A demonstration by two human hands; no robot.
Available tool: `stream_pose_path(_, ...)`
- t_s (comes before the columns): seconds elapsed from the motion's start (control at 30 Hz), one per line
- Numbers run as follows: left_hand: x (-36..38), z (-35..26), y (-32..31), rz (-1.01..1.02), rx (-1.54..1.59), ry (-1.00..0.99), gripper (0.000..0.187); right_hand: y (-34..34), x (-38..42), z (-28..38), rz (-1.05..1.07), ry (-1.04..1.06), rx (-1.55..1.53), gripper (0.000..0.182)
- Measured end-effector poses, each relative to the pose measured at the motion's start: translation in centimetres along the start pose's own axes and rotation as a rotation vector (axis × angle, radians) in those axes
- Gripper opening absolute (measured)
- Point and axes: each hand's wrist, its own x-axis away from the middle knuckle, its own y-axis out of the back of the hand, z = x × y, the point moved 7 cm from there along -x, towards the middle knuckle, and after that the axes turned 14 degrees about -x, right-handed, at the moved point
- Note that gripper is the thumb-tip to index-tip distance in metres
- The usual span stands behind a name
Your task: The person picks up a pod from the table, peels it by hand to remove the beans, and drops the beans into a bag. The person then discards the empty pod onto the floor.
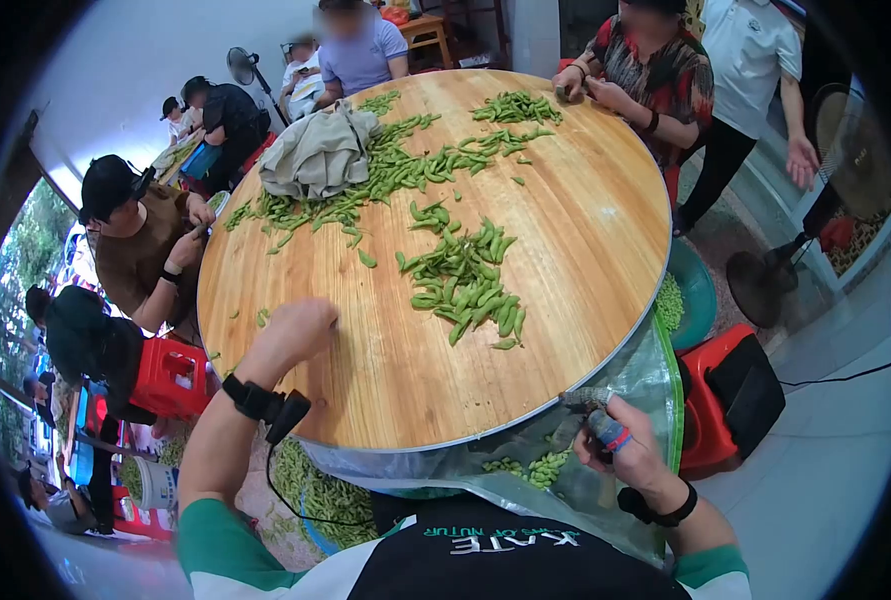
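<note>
Left hand (pixel 300 333): fingers curled, above the near-left part of the round wooden table (pixel 565 300); cannot tell whether it grasps anything. Right hand (pixel 622 442): digits bent, some wearing coverings, just beside the near rim, above shelled beans (pixel 545 468); grasp not discernible. Green bean pods (pixel 465 270) lie piled mid-table, with more around a crumpled grey cloth (pixel 317 153).

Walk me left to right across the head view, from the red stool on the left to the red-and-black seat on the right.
Red stool → left hand → nearer pod pile → right hand → red-and-black seat
</note>
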Motion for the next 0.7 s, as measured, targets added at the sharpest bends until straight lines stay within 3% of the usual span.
stream_pose_path(0.07,-2.6,-0.5,4.1,-0.485,0.484,-0.095,0.012,-0.4,-0.3,-0.3,0.011,-0.015,-0.031,0.034)
stream_pose_path(0.17,-5.9,-1.3,6.6,-0.586,0.568,0.008,0.015,-0.7,-0.5,-0.6,0.025,-0.013,-0.026,0.033)
stream_pose_path(0.23,-7.8,-2.7,7.2,-0.826,0.644,-0.195,0.022,-0.8,-0.3,-0.6,0.022,0.001,0.013,0.032)
stream_pose_path(0.27,-8.3,-3.2,6.7,-0.829,0.651,-0.188,0.022,-1.0,-0.2,-0.5,0.026,-0.002,0.021,0.032)
stream_pose_path(0.33,-9.5,-4.2,5.1,-0.595,0.577,-0.045,0.024,-1.0,-0.1,-0.4,0.025,-0.007,0.031,0.031)
stream_pose_path(0.37,-8.8,-4.9,5.1,-0.69,0.565,-0.079,0.022,-0.9,-0.2,-0.3,0.024,-0.007,0.028,0.031)
stream_pose_path(0.47,-5.9,-7.5,6.0,-0.551,0.623,-0.243,0.023,-0.8,-0.1,-1.1,0.023,-0.024,-0.06,0.032)
stream_pose_path(0.53,-3.4,-8.4,6.6,-0.582,0.556,-0.27,0.026,-1.2,-0.2,-1.3,0.085,-0.019,-0.156,0.033)
stream_pose_path(0.63,-1.4,-8.3,6.9,-0.414,0.832,-0.214,0.026,-1.6,-0.5,-1.0,0.076,-0.033,-0.172,0.034)
stream_pose_path(0.7,-0.7,-8.6,6.0,-0.272,1.257,-0.145,0.019,-1.8,-0.4,-1.2,0.059,-0.055,-0.185,0.034)
